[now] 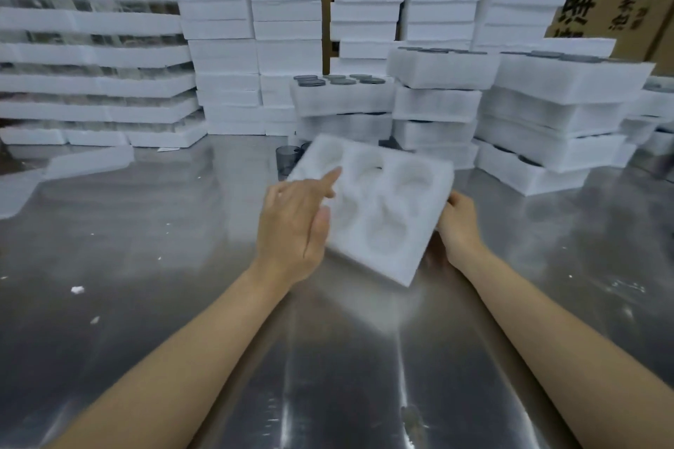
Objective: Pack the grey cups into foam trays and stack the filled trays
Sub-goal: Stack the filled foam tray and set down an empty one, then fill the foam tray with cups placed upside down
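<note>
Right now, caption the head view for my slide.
Right hand grips an empty foam tray tilted over the steel table, left hand flat beside it, filled trays stacked behind.

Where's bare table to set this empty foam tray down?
Bare steel table lies left of the left hand, up to the loose foam slab, and near, between the forearms. Crowded: grey cups just behind the foam tray, filled stacks along the back and right.
</note>
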